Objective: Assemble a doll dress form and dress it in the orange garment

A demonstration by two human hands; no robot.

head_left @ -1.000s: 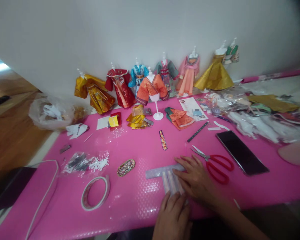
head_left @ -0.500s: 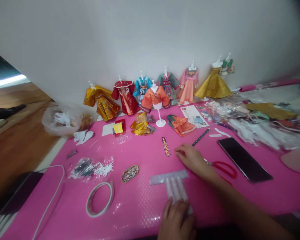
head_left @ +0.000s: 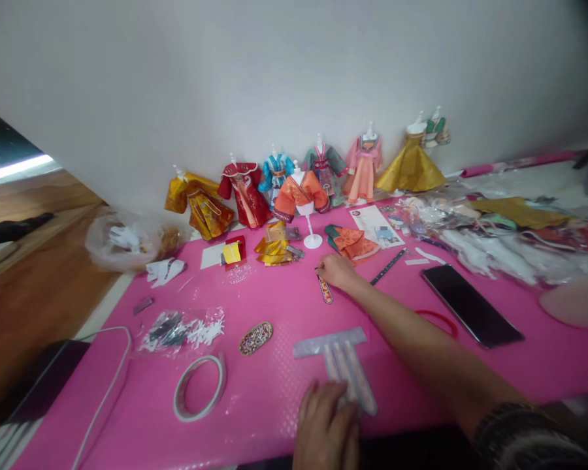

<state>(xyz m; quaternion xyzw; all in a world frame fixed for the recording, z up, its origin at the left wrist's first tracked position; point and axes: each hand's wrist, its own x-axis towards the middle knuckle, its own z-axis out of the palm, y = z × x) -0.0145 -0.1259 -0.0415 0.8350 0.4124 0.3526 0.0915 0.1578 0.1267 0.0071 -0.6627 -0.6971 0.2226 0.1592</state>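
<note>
My right hand (head_left: 338,271) reaches over the pink table, its fingers pinched at the upper end of a small patterned fabric strip (head_left: 326,294) with a dark edge. The lower part of that strip still lies on the table. Closer to me, my left hand (head_left: 325,424) rests with fingers outstretched at the left edge of a pale, striped piece of doll clothing (head_left: 345,365). A lavender band (head_left: 329,343) runs across the top of this piece. Behind my right hand lies a folded orange and green garment (head_left: 355,243).
Several dressed doll stands line the wall, an orange top (head_left: 301,194) foremost. A tape roll (head_left: 180,398), a sequined oval (head_left: 255,338) and a bag of white pieces (head_left: 181,331) lie left. Red-handled scissors (head_left: 441,318), partly under my right forearm, and a phone (head_left: 470,305) lie right.
My right hand has moved left and away from me, onto the fabric strip's upper end. My left hand has slid slightly left and back, uncovering more of the pale striped piece.
</note>
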